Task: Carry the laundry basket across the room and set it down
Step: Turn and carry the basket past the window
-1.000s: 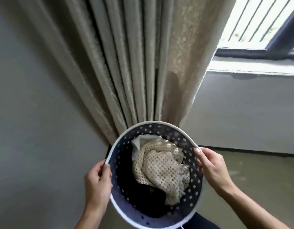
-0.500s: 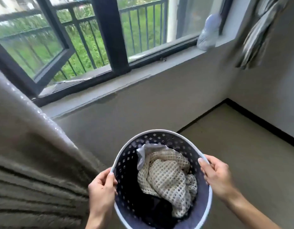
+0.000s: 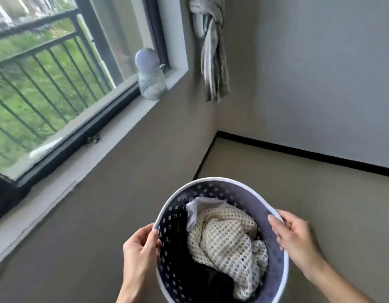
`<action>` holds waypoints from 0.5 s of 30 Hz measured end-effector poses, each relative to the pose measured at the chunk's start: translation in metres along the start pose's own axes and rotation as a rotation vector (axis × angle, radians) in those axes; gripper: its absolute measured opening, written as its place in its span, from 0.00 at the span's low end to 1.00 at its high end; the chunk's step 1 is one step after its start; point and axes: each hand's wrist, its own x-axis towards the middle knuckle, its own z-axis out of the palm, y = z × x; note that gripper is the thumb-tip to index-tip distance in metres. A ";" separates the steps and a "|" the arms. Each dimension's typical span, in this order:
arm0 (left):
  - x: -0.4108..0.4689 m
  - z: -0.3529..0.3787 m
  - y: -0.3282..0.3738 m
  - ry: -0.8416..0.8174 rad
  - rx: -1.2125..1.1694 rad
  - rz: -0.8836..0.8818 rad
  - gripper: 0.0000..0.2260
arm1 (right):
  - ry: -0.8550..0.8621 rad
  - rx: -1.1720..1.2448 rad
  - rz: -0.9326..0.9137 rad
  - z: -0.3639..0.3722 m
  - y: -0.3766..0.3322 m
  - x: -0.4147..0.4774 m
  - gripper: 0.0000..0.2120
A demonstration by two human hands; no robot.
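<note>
The laundry basket [image 3: 222, 189] is held in the air above the floor [image 3: 320, 193], near the corner of the room, and sits low in the head view. It is round, with a white rim and a dark perforated wall.

Left hand [image 3: 139, 250]: its grip is clamped on the basket's left rim, thumb on the inside of the wall, fingers wrapped around the outside.

Right hand [image 3: 296, 237]: its grip is clamped on the basket's right rim, thumb over the inner edge, fingers curled below the rim on the outside.

Contents of the basket:
- A cream open-knit garment [image 3: 228, 246] lies on top, toward the basket's right side.
- A small white cloth [image 3: 197, 208] touches the knit garment at its far edge.
- Dark clothing [image 3: 189, 270] fills the basket's left and near side, under the knit garment.

Surroundings, relative to the basket:
- A window [image 3: 47, 88] with dark frame and railing lies beyond and to the left.
- A pale bottle-shaped object [image 3: 149, 77] stands upright on the windowsill [image 3: 115, 132], beyond the basket.
- A striped, knotted curtain [image 3: 213, 57] hangs on the wall beyond the basket, right of the window.
- A black skirting strip [image 3: 298, 153] runs along the wall base beyond and to the right.
</note>
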 end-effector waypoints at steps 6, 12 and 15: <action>0.080 0.102 0.083 -0.267 0.212 0.155 0.08 | 0.251 0.051 0.010 -0.024 -0.021 0.057 0.06; 0.131 0.230 0.119 -0.489 0.339 0.229 0.09 | 0.482 0.059 0.046 -0.075 -0.022 0.118 0.06; 0.144 0.304 0.124 -0.567 0.377 0.214 0.12 | 0.548 0.050 0.079 -0.113 -0.009 0.159 0.07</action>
